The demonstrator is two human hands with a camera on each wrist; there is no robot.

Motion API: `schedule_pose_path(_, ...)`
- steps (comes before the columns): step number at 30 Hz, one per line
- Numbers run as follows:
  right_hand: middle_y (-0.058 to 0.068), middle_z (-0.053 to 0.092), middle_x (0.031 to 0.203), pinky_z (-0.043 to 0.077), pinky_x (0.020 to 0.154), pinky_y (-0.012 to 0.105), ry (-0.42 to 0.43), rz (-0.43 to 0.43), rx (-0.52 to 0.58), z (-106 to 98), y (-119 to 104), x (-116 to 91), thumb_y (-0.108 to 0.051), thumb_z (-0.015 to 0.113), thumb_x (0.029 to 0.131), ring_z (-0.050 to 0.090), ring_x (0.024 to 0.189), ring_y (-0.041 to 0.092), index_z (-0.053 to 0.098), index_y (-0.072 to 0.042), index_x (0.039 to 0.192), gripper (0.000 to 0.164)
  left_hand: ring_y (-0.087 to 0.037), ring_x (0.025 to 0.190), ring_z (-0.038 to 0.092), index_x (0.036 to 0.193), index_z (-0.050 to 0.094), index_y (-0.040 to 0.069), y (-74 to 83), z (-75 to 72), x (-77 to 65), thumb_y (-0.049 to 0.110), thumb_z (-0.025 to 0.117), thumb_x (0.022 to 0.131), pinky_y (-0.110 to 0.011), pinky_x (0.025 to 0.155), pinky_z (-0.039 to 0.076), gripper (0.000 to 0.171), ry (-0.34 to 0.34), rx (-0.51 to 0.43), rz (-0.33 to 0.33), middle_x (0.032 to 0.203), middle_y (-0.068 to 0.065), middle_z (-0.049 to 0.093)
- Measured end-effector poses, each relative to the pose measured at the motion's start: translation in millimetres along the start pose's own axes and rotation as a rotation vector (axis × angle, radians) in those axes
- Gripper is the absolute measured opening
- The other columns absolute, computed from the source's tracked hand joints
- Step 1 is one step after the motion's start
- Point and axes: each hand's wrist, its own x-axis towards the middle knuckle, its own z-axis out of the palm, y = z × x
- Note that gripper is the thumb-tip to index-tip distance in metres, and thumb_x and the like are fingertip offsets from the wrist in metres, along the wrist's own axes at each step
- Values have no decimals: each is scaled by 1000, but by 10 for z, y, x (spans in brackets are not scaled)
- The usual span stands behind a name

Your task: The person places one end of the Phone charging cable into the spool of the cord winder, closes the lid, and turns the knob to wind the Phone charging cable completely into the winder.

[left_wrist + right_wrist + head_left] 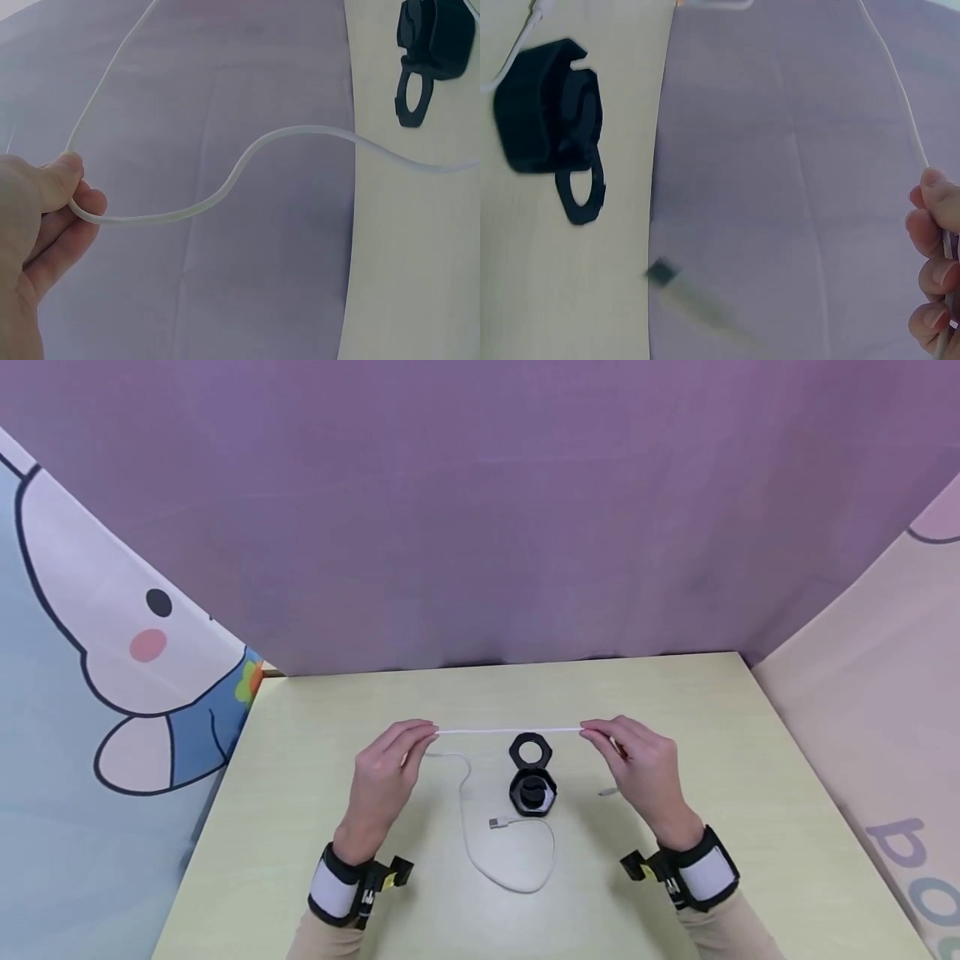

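Observation:
A white USB cable (510, 730) is stretched almost level between my two hands above the table. My left hand (382, 777) pinches it between thumb and fingertips; from there a slack length curves down to the tabletop, ending in a USB plug (498, 822). With thumb and curled fingers, my right hand (641, 768) grips the other side of the stretch. A blurred cable connector (697, 307) dangles near that hand. Between and below the hands, a black hexagonal case (532, 792) sits with its ring-shaped lid (531, 750) swung out to the far side.
The pale wooden table (750, 843) extends around the hands. Behind it hangs a purple cloth backdrop (495, 527). Printed cartoon panels (90, 710) flank the left and right sides. Both wrists wear strapped camera bands (337, 885).

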Motion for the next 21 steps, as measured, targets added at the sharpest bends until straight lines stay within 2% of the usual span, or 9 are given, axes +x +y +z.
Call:
schedule_pose_path(2,-2,65,70,29,46,15,-11,22,3,-33,31,-22,-34,64,102,39,53,4,80,-4,98,34,-25,86,75,99,78,-2,-19,-23,-14,-8,82,81,-30,80,61,19,-6,2,-21,97,-13,76)
schedule_pose_path(6,-1,66,71,31,47,14,-11,40,-11,-82,83,-58,-13,78,92,40,54,4,80,-3,99,12,-25,86,75,99,78,-2,-60,-45,-39,-9,81,81,-29,80,61,20,3,-1,-36,97,-13,76)
schedule_pose_path(8,0,67,72,31,48,14,3,45,-25,-108,111,-69,-1,83,83,40,55,4,80,-3,99,16,-25,86,75,100,78,-2,-79,-52,-55,-9,81,81,-29,79,61,21,12,5,-38,97,-13,76)
schedule_pose_path(11,1,68,73,31,48,14,29,56,-38,-146,151,-78,8,85,75,40,55,4,80,-2,97,25,-25,86,75,99,78,-2,-105,-73,-77,-10,82,80,-31,78,61,21,30,19,-40,97,-13,76)
schedule_pose_path(21,5,69,75,36,54,14,52,101,-57,-235,248,-141,11,83,75,46,60,7,79,-1,98,26,-26,83,75,99,77,-3,-184,-168,-118,-11,83,78,-33,72,61,24,52,58,-60,97,-13,76)
